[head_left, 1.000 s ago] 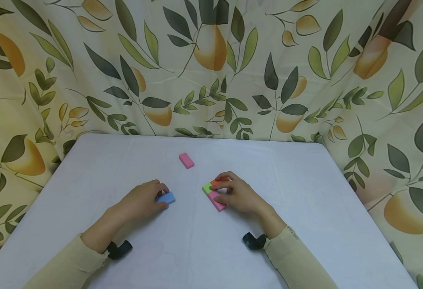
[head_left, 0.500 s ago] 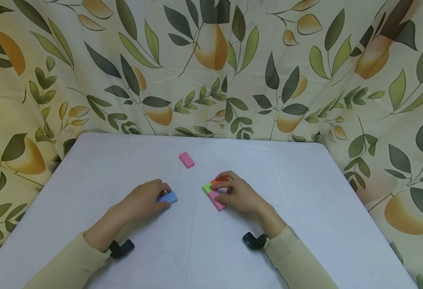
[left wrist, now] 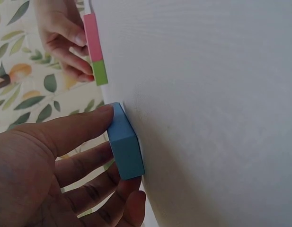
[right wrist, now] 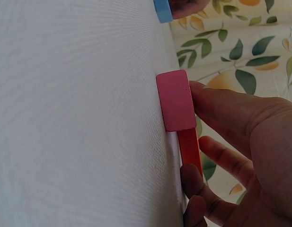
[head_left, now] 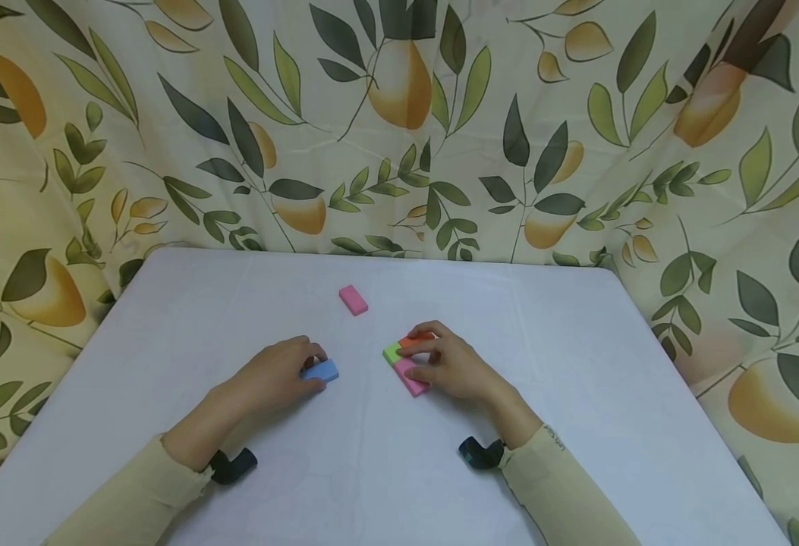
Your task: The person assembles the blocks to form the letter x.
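Head view: two hands work over a white worktop, slightly nearer its back edge than the frame's bottom. The left hand (head_left: 276, 375), left of the worktop's midline, grasps a blue block (head_left: 322, 371) between the thumb on its near side and fingers on its far side. The block's right end sticks out past the fingertips, toward the other hand; its left end is hidden beneath the hand.

Just right of the midline, the right hand (head_left: 459, 368) lies loosely bent over three blocks set together, its fingers spread and resting on them. A green block (head_left: 391, 353) forms the group's left corner. From it a pink block (head_left: 411, 378) runs toward the near right, under the thumb, and an orange block (right wrist: 189, 147) runs toward the back right, partly covered by fingers. A gap of white cloth separates the blue block from this group.

Near the back edge, left of its middle, a lone pink piece (head_left: 353, 300) lies flat, well apart from both hands. Each wrist carries a small black camera; leaf-and-fruit patterned fabric (head_left: 372, 189) hangs behind the worktop.
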`<state>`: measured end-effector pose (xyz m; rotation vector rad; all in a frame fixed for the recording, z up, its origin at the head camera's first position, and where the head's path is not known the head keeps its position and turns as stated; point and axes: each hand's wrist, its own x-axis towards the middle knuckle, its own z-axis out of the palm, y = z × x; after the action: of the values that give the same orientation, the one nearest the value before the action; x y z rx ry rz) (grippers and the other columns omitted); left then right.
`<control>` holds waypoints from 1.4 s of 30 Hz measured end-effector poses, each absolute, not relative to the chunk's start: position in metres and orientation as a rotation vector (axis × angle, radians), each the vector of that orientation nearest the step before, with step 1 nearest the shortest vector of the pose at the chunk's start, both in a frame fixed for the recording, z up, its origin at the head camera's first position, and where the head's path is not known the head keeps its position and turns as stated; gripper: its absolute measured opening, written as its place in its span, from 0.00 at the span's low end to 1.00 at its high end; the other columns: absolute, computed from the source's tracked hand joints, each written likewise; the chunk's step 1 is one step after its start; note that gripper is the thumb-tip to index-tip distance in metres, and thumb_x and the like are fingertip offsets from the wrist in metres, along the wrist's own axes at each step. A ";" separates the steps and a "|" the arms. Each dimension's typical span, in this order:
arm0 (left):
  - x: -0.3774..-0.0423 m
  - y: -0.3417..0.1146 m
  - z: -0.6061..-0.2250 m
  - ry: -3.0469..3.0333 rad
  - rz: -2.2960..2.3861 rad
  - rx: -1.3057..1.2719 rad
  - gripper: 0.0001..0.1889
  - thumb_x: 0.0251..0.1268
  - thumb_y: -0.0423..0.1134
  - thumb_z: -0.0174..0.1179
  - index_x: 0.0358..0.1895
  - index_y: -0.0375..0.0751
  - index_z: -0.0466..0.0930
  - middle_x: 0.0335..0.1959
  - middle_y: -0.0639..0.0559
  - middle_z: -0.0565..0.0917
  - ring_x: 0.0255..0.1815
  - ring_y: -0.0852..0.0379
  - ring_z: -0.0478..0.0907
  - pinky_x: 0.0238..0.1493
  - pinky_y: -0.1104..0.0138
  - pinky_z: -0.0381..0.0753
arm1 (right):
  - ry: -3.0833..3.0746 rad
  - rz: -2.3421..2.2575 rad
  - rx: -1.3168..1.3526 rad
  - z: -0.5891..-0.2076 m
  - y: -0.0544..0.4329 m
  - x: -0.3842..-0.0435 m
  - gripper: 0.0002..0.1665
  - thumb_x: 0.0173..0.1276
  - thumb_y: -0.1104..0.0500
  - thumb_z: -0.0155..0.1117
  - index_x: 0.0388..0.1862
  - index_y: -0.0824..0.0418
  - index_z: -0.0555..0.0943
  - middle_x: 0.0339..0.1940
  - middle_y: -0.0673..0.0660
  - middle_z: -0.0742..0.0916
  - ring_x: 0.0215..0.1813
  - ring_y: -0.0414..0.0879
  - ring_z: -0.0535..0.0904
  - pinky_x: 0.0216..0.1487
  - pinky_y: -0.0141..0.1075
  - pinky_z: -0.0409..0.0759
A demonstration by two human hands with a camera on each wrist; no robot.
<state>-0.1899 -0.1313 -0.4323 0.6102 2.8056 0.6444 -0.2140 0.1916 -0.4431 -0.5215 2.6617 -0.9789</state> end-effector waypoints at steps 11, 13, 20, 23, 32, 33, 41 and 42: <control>-0.192 -0.128 -0.433 2.802 0.642 0.614 0.19 0.64 0.44 0.73 0.56 0.42 0.84 0.42 0.52 0.83 0.42 0.56 0.78 0.48 0.59 0.81 | 2.656 -0.995 -0.522 -0.445 0.192 -0.215 0.18 0.68 0.51 0.74 0.57 0.40 0.88 0.71 0.43 0.74 0.56 0.46 0.75 0.56 0.41 0.74; -0.191 -0.128 -0.433 2.803 0.642 0.619 0.19 0.64 0.44 0.73 0.56 0.42 0.84 0.42 0.51 0.83 0.42 0.56 0.78 0.48 0.59 0.81 | 2.657 -0.992 -0.522 -0.445 0.192 -0.215 0.18 0.68 0.51 0.74 0.57 0.40 0.88 0.71 0.43 0.74 0.56 0.46 0.75 0.56 0.41 0.74; -0.191 -0.127 -0.433 2.803 0.638 0.613 0.19 0.64 0.44 0.73 0.55 0.42 0.84 0.42 0.52 0.83 0.42 0.56 0.78 0.48 0.59 0.81 | 2.657 -0.989 -0.527 -0.445 0.192 -0.215 0.18 0.68 0.51 0.74 0.57 0.40 0.88 0.71 0.44 0.74 0.56 0.45 0.75 0.56 0.41 0.74; -0.191 -0.126 -0.432 2.801 0.639 0.607 0.19 0.64 0.44 0.73 0.56 0.42 0.84 0.42 0.52 0.83 0.42 0.56 0.78 0.48 0.59 0.81 | 2.660 -0.989 -0.526 -0.445 0.192 -0.215 0.18 0.68 0.51 0.74 0.57 0.40 0.89 0.71 0.43 0.74 0.55 0.45 0.75 0.55 0.41 0.74; -0.191 -0.122 -0.430 2.794 0.631 0.591 0.20 0.64 0.45 0.73 0.56 0.43 0.84 0.42 0.51 0.83 0.42 0.55 0.78 0.49 0.59 0.82 | 2.649 -1.003 -0.515 -0.444 0.192 -0.214 0.18 0.68 0.51 0.74 0.57 0.40 0.89 0.71 0.43 0.74 0.56 0.46 0.75 0.56 0.41 0.74; -0.191 -0.121 -0.430 2.793 0.632 0.589 0.20 0.64 0.45 0.73 0.56 0.43 0.84 0.42 0.51 0.83 0.42 0.55 0.78 0.48 0.59 0.82 | 2.648 -1.003 -0.512 -0.444 0.192 -0.214 0.18 0.68 0.51 0.74 0.57 0.40 0.89 0.71 0.43 0.74 0.56 0.46 0.75 0.56 0.41 0.74; -0.191 -0.120 -0.430 2.789 0.653 0.587 0.19 0.64 0.44 0.73 0.56 0.42 0.84 0.42 0.51 0.83 0.42 0.55 0.78 0.48 0.59 0.82 | 2.642 -1.001 -0.511 -0.445 0.192 -0.215 0.18 0.67 0.50 0.75 0.56 0.40 0.89 0.72 0.45 0.74 0.57 0.46 0.75 0.55 0.41 0.74; -0.191 -0.120 -0.430 2.789 0.654 0.586 0.19 0.64 0.44 0.73 0.56 0.42 0.84 0.42 0.51 0.83 0.42 0.55 0.78 0.48 0.59 0.82 | 2.644 -1.000 -0.514 -0.445 0.193 -0.215 0.18 0.67 0.50 0.75 0.56 0.40 0.89 0.72 0.45 0.74 0.57 0.46 0.75 0.54 0.41 0.74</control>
<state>-0.1907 -0.1199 -0.4297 0.5863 2.7888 0.6545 -0.2154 0.1925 -0.4454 -0.5141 2.6438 -1.0004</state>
